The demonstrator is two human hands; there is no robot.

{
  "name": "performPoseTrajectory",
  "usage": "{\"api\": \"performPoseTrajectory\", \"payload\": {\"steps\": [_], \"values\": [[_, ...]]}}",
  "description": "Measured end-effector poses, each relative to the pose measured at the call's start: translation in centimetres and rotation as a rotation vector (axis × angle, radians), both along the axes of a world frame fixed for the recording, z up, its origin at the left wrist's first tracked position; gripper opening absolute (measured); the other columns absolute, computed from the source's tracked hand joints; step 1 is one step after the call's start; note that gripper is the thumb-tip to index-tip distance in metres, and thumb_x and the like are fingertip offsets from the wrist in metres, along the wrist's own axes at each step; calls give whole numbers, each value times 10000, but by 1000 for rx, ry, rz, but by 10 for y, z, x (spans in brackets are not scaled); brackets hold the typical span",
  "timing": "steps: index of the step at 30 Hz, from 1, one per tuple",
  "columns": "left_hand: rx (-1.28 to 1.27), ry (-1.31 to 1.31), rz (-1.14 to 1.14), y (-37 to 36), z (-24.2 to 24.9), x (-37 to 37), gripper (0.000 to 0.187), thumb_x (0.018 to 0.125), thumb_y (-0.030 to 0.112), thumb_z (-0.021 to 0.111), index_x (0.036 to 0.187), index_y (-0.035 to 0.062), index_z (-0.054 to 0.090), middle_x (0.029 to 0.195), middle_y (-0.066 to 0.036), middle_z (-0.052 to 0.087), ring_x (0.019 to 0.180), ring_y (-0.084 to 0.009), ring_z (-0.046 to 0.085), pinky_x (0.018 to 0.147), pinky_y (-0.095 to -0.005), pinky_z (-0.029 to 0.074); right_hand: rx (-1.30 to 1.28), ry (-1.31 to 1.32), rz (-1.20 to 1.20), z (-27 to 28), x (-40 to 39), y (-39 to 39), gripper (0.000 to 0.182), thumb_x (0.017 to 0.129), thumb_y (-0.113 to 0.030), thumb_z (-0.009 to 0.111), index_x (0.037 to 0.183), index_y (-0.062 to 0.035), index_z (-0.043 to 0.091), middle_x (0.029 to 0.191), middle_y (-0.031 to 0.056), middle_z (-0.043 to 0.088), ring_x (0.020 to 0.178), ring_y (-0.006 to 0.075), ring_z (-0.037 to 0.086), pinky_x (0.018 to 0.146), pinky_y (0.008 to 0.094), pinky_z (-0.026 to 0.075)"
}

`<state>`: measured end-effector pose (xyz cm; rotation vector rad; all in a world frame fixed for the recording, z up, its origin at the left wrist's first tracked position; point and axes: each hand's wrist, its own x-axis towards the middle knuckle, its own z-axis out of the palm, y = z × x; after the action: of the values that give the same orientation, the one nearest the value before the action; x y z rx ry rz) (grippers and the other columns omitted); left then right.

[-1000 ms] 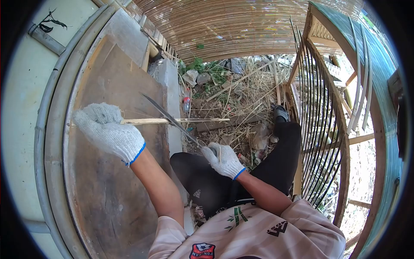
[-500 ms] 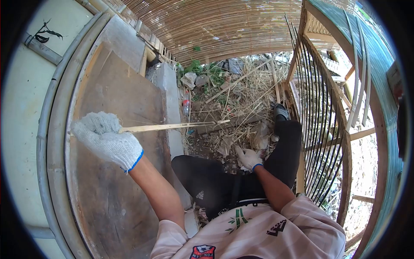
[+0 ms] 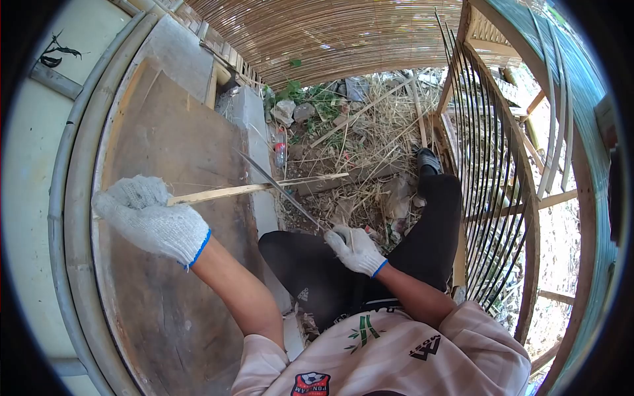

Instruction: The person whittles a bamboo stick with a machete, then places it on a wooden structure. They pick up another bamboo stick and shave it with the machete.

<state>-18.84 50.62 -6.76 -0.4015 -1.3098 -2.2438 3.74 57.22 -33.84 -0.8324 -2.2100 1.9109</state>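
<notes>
My left hand [image 3: 153, 212], in a white knit glove with a blue cuff, is closed around one end of a pale bamboo strip [image 3: 228, 192]. The strip reaches to the right past the concrete ledge, and its far end looks thin and split. A long, narrow knife blade [image 3: 290, 198] slants up and left from my right hand [image 3: 356, 251], gloved alike, whose fingers are wrapped round the hidden handle. In this view the blade crosses the strip beyond its middle. My right hand is just over my bent leg.
A brown wooden board [image 3: 185, 284] lies on the left beside a concrete ledge [image 3: 254, 125]. Shavings and rubble [image 3: 356, 158] cover the ground, with a plastic bottle [image 3: 281, 150] by the ledge. Dark rods [image 3: 492, 178] lean against a wooden frame at right; a bamboo screen [image 3: 330, 36] stands behind.
My right hand has risen from the litter between my legs, and the knife blade now shows across the strip. My left hand has shifted slightly left and down, still gripping the strip.
</notes>
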Motion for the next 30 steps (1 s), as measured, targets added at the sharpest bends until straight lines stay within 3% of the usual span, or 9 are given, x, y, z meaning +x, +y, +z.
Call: {"api": "performPoseTrajectory", "payload": {"steps": [2, 6, 8, 22, 24, 25, 27, 30], "values": [[-8, -20, -64, -9, -5, -5, 336, 1148, 344, 503, 884, 137, 527, 729, -1, 434, 607, -127, 399, 567, -314, 362, 24, 47, 18, 28, -7, -4, 601, 1059, -561, 543, 1070, 7, 737, 701, 192, 690, 703, 353, 732, 704, 475, 544], [-54, 14, -15, -4, -4, -1, 350, 1145, 353, 516, 881, 124, 540, 734, -4, 451, 603, -132, 398, 568, -315, 362, -16, 45, 13, 19, -18, -10, 587, 1056, -554, 554, 1070, 2, 742, 701, 181, 696, 717, 351, 741, 714, 474, 549], [-9, -4, 78, 7, 4, 9, 451, 1118, 372, 561, 744, 160, 421, 664, 14, 346, 548, -127, 317, 519, -313, 271, 4, 19, 4, 6, -19, -10, 576, 1055, -548, 560, 1052, -2, 743, 702, 180, 699, 712, 347, 742, 714, 474, 550], [-18, -13, 75, 4, 2, -2, 404, 1087, 357, 611, 787, 154, 431, 710, 4, 342, 585, -131, 324, 539, -322, 278, 131, -39, -131, -37, -15, -2, 542, 1042, -541, 587, 939, -31, 736, 644, 149, 681, 664, 333, 731, 686, 466, 549], [-49, 13, 62, 3, 1, 3, 392, 1084, 357, 616, 799, 149, 445, 715, 5, 341, 594, -132, 330, 545, -322, 282, 66, -132, -62, -35, -15, 3, 485, 1035, -490, 602, 1108, -39, 763, 778, 170, 727, 749, 330, 727, 739, 431, 545], [-64, -1, 81, 6, 2, 5, 386, 1088, 354, 606, 805, 147, 444, 719, 6, 342, 602, -133, 330, 551, -320, 282, 66, -127, -62, -35, -14, 1, 485, 1035, -490, 602, 1108, -39, 763, 778, 170, 727, 749, 330, 727, 739, 431, 545], [-71, -10, 100, 12, 7, 6, 381, 1093, 351, 597, 812, 145, 443, 722, 7, 343, 610, -134, 329, 556, -319, 282, 92, -57, -122, -38, -14, 2, 537, 1032, -547, 599, 971, -31, 737, 669, 156, 693, 692, 331, 738, 707, 463, 551], [-12, -28, 85, 16, 8, 5, 381, 1097, 345, 583, 816, 139, 431, 723, 6, 342, 613, -133, 322, 560, -319, 281, 98, -81, -102, -48, -12, 6, 546, 1029, -559, 594, 969, -35, 738, 693, 159, 711, 714, 346, 742, 731, 460, 559]]}}
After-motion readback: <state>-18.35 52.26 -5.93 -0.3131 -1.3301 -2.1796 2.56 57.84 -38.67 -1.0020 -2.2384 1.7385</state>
